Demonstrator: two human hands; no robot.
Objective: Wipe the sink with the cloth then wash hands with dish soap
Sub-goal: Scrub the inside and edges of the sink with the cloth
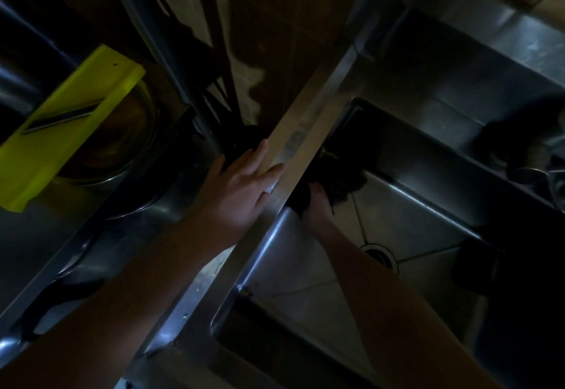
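Note:
A steel sink [406,214] fills the right half of the dim head view, with its round drain [380,255] in the middle of the basin. My right hand [318,202] is down inside the basin and holds a dark cloth [336,174] against the sink's left wall, near the far corner. My left hand [244,186] rests with straight fingers on the sink's left rim [293,150]. No dish soap bottle can be made out.
A yellow-green slicer board [61,131] lies over a metal bowl [122,137] on the counter at the left. Dark objects [519,147] sit on the far right ledge of the sink. A dark block [474,263] stands at the basin's right side.

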